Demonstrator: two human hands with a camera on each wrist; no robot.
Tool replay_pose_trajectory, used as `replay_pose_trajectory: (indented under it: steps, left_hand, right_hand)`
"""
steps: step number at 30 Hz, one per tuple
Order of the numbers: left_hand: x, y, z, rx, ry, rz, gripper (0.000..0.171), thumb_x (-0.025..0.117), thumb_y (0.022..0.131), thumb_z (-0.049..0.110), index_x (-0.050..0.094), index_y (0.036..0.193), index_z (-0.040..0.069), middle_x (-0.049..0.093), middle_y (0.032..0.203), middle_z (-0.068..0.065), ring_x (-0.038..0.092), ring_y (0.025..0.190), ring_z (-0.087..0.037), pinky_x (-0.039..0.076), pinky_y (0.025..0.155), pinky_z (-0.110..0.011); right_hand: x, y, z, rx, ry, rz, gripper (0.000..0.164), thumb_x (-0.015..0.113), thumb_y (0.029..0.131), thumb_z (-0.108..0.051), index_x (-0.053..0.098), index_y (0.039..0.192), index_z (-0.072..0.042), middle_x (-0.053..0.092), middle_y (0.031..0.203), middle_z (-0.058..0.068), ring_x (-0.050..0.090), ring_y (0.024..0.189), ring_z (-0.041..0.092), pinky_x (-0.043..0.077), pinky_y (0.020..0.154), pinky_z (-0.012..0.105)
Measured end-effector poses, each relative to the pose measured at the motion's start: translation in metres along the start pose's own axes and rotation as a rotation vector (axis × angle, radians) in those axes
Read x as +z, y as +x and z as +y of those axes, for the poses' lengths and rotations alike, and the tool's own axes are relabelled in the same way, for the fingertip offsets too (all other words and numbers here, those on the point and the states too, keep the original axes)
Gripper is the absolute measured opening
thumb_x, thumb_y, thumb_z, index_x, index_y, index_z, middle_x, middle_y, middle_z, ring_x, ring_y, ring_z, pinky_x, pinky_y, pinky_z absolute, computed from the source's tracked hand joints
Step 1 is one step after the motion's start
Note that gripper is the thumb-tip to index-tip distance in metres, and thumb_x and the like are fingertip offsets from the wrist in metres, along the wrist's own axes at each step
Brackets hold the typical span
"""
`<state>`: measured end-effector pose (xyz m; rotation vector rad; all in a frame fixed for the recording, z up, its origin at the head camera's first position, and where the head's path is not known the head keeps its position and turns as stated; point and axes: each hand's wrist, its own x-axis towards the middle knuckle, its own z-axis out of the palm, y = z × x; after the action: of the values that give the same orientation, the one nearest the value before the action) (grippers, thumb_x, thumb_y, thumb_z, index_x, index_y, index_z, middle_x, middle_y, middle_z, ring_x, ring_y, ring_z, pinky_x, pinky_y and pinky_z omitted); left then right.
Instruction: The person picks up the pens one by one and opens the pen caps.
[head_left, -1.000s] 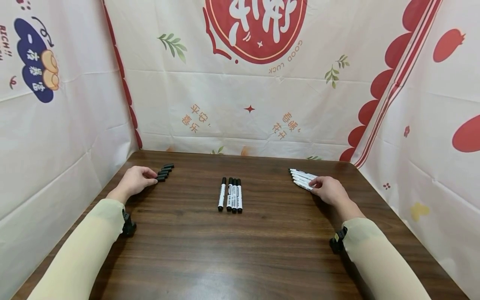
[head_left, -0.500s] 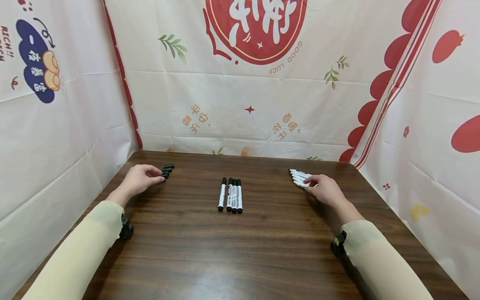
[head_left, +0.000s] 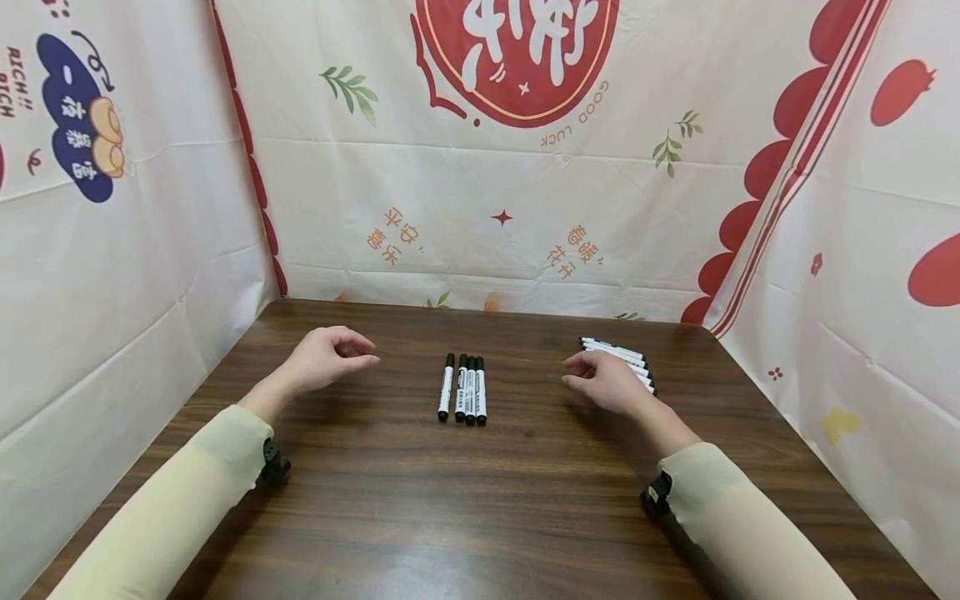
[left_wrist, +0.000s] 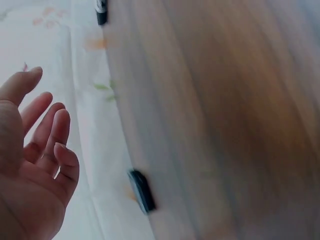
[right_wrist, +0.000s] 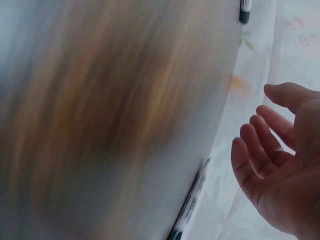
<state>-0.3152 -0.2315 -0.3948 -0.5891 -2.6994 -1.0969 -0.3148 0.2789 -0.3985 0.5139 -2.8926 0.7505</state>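
My left hand (head_left: pixel 330 360) is over the left part of the table, fingers loosely bent and apart from the thumb. In the left wrist view that hand (left_wrist: pixel 37 160) holds nothing, and a black marker cap (left_wrist: pixel 142 191) lies beyond it. The rest of the caps are hidden behind the hand in the head view. My right hand (head_left: pixel 606 382), likewise holding nothing, overlaps the fanned uncapped white markers (head_left: pixel 633 360). The right wrist view has this hand (right_wrist: pixel 275 160) with relaxed fingers and one white marker (right_wrist: pixel 190 205) near it. Between the hands lie several capped whiteboard markers (head_left: pixel 470 390) side by side.
The brown wooden table (head_left: pixel 420 500) meets a printed white cloth (head_left: pixel 487 183) at its back edge. More cloth hangs along the left and right sides. Each wrist carries a small black camera (head_left: pixel 274 462).
Both hands have left the things they were touching, the left the black caps and the right the fanned markers, and moved inward toward the middle markers. The middle markers stay put.
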Motion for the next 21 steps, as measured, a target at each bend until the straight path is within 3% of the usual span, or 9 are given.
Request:
replay_pose_trajectory:
  steps: [5, 10, 16, 21]
  left_hand:
    - [0.010, 0.000, 0.027, 0.081, -0.065, -0.065, 0.034, 0.089, 0.095, 0.027, 0.081, 0.125, 0.013, 0.079, 0.107, -0.006, 0.072, 0.091, -0.014, 0.059, 0.080, -0.027]
    - [0.018, -0.004, 0.049, 0.165, -0.097, -0.138, 0.046, 0.089, 0.095, 0.028, 0.076, 0.137, 0.016, 0.076, 0.116, -0.003, 0.075, 0.097, -0.013, 0.063, 0.089, -0.036]
    - [0.027, -0.007, 0.067, 0.188, -0.113, -0.181, 0.048, 0.091, 0.093, 0.031, 0.076, 0.138, 0.022, 0.074, 0.117, 0.000, 0.073, 0.096, -0.011, 0.061, 0.083, -0.034]
    - [0.033, -0.009, 0.080, 0.211, -0.155, -0.208, 0.047, 0.090, 0.094, 0.030, 0.075, 0.138, 0.021, 0.075, 0.114, 0.000, 0.074, 0.095, -0.013, 0.062, 0.083, -0.031]
  right_hand:
    - [0.009, 0.002, -0.022, -0.024, 0.034, -0.056, 0.035, 0.075, 0.104, -0.027, 0.075, 0.130, -0.002, 0.078, 0.107, 0.007, 0.071, 0.097, 0.020, 0.057, 0.087, 0.040]
    - [0.016, 0.004, -0.038, -0.038, 0.061, -0.092, 0.037, 0.075, 0.105, -0.029, 0.074, 0.131, -0.003, 0.076, 0.110, 0.007, 0.071, 0.100, 0.020, 0.057, 0.091, 0.043]
    - [0.025, 0.008, -0.049, -0.041, 0.089, -0.119, 0.040, 0.076, 0.105, -0.030, 0.071, 0.133, -0.002, 0.075, 0.110, 0.006, 0.069, 0.099, 0.018, 0.056, 0.091, 0.040]
    - [0.032, 0.012, -0.057, -0.037, 0.093, -0.141, 0.042, 0.076, 0.105, -0.031, 0.070, 0.135, -0.002, 0.075, 0.109, 0.005, 0.068, 0.097, 0.017, 0.055, 0.090, 0.039]
